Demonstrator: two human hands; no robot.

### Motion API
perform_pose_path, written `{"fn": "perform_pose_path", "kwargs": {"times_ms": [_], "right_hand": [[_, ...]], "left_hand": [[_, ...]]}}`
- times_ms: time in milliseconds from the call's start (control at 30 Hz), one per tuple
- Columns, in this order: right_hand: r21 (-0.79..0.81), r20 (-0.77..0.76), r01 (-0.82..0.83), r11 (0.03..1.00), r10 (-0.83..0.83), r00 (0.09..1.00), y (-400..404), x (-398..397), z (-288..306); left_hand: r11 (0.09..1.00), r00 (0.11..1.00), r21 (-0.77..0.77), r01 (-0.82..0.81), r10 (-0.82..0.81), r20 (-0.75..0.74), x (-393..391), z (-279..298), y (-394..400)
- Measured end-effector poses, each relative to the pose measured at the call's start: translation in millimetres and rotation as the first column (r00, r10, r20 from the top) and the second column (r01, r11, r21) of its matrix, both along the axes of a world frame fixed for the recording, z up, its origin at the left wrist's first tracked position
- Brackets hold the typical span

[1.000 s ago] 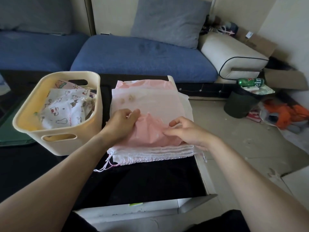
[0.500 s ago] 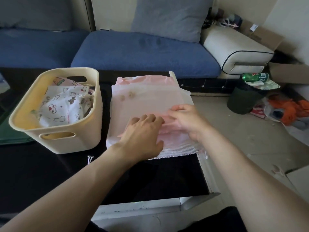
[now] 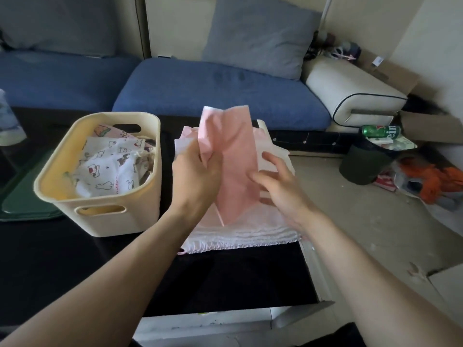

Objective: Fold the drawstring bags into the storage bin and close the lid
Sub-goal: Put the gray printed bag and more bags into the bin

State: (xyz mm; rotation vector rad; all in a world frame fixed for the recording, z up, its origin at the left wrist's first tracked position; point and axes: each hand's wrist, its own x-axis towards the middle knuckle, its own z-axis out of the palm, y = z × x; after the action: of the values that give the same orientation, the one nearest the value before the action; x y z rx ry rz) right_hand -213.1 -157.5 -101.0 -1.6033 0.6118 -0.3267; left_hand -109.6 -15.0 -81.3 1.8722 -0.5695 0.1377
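Risk: fold slipping before binning

Table [image 3: 75,271] carries storage bin [image 3: 100,221] at left, stack of bags [image 3: 240,234] just right. Pink bag [image 3: 233,159] raised over stack. Left hand [image 3: 198,176] pinches its left edge; right hand [image 3: 280,186] spread open against it. 1-handed hold may let fold spring apart.

Both forearms bare to the frame edge, no sleeves or jewellery visible

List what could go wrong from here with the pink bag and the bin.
1. The left hand alone pinches the pink bag; the right hand looks open beside it, so the fold may fall loose.
2. The storage bin already holds printed bags in a loose heap, which might keep a lid from seating.
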Motion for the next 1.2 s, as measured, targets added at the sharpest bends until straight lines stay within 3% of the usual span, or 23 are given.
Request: {"fn": "perform_pose_path", "kwargs": {"times_ms": [133,267,400,500,567,633,733,800,867,967,1033,1100,1200], "right_hand": [[0.102,0.073,-0.081,0.992,0.073,0.995,26.3,8.8,1.8],[0.068,0.222,-0.001,0.998,-0.014,0.975,53.7,18.5,17.5],[0.124,0.216,-0.014,0.992,-0.013,0.976,82.1,39.4,33.5],[0.188,0.147,0.029,0.982,-0.057,0.987,107.5,65.5,47.7],[0.152,0.08,0.003,0.988,-0.016,0.997,122.6,83.4,57.7],[0.013,-0.03,-0.059,0.998,0.059,0.998,135.2,100.0,67.8],[-0.158,-0.219,-0.161,0.974,0.125,0.968,142.8,115.2,82.2],[-0.353,-0.358,-0.292,0.889,0.16,0.92,141.8,118.9,88.3],[-0.597,-0.484,-0.405,0.693,0.092,0.87,137.4,120.2,89.8],[-0.822,-0.411,-0.36,0.441,-0.023,0.911,135.3,128.7,89.7],[-0.838,-0.403,-0.423,0.345,0.13,0.906,136.8,139.2,91.3],[-0.792,-0.517,-0.565,0.231,0.24,0.822,138.2,153.2,90.6],[-0.708,-0.658,-0.695,0.128,0.238,0.714,137.4,170.9,87.5]], "left_hand": [[0.973,0.984,-0.228,-0.015,-0.026,-0.174,-3.1,17.0,16.6],[0.971,0.989,-0.235,-0.046,0.011,-0.146,1.6,30.8,45.6],[0.959,0.986,-0.241,-0.149,0.162,0.036,5.9,42.8,74.1],[0.954,0.925,-0.112,-0.277,0.297,0.237,20.4,49.5,95.0],[0.953,0.908,0.068,-0.297,0.26,0.328,32.2,49.5,105.1],[0.935,0.946,0.281,-0.218,0.132,0.295,49.8,45.5,114.8],[0.824,0.987,0.559,-0.088,-0.002,0.16,78.6,44.6,123.7],[0.812,0.995,0.58,-0.059,0.0,0.1,94.5,45.4,125.0],[0.783,0.997,0.621,-0.037,-0.011,0.073,102.1,44.0,121.1],[0.709,1.0,0.705,0.003,-0.02,0.015,106.5,34.2,117.4],[0.673,0.998,0.74,-0.005,-0.038,0.042,107.4,29.3,118.2],[0.709,0.993,0.705,-0.013,-0.073,0.092,106.9,31.6,121.2],[0.666,0.99,0.743,0.062,-0.135,0.037,106.7,32.9,126.5]]}}
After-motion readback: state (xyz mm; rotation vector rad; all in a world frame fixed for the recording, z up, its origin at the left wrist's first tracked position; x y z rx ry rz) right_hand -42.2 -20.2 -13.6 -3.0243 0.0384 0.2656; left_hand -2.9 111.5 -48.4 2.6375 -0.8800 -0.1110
